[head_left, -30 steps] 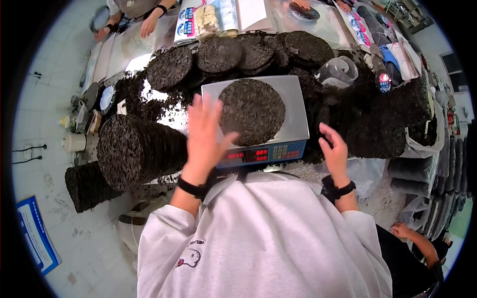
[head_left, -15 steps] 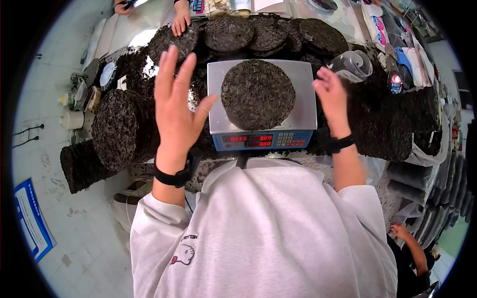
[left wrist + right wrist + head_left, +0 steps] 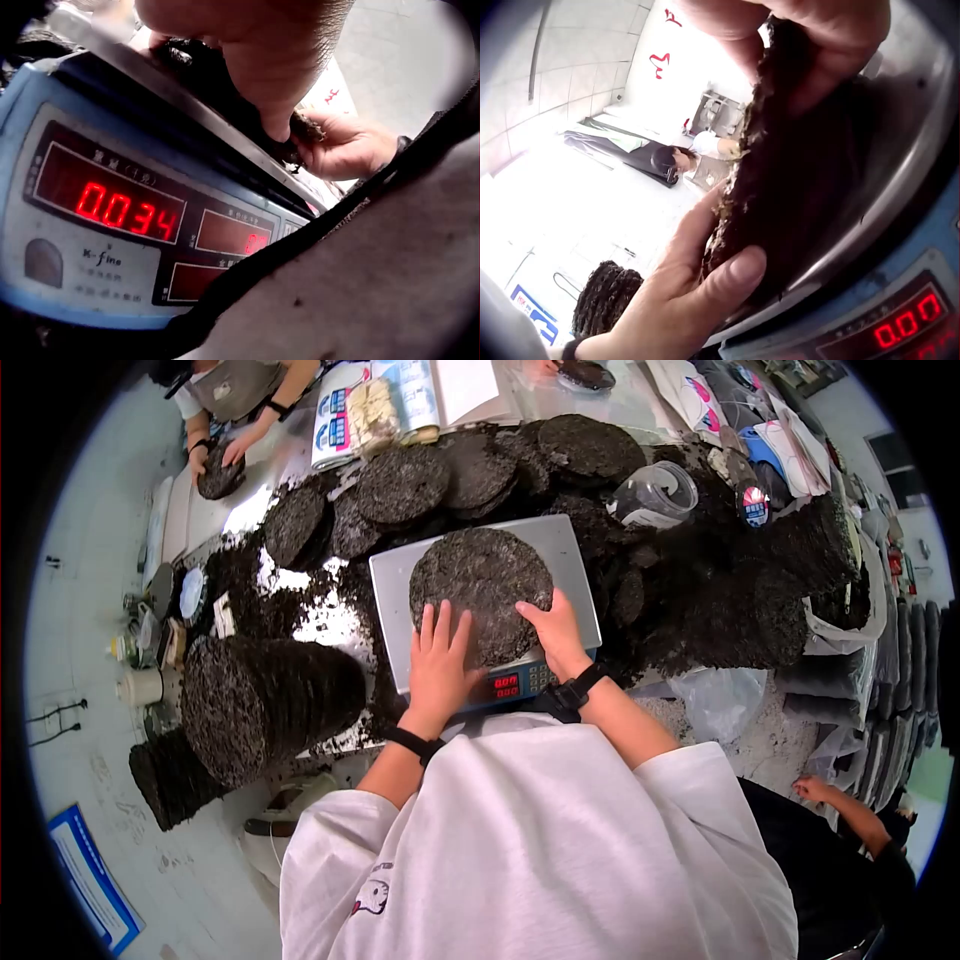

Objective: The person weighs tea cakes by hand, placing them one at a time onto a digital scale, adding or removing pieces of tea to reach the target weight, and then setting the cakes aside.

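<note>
A round dark pressed tea cake (image 3: 480,585) lies on the steel pan of a blue digital scale (image 3: 395,595). My left hand (image 3: 440,660) grips its near edge, fingers on top and thumb under it, as the right wrist view shows with the left hand (image 3: 686,296) holding the raised cake (image 3: 795,172). My right hand (image 3: 553,628) pinches the same near edge from the right; the right hand (image 3: 817,30) has its fingers round the rim. The red display (image 3: 124,210) reads 0.034.
Several more tea cakes (image 3: 400,485) lie behind the scale among loose tea. A thick stack of cakes (image 3: 265,700) lies on its side at the left. A clear plastic jug (image 3: 655,495) stands at the back right. Another person's hands (image 3: 220,460) work at the far left.
Both hands came down from raised, open positions beside the scale onto the cake's near edge and took hold of it. The near edge is lifted off the pan.
</note>
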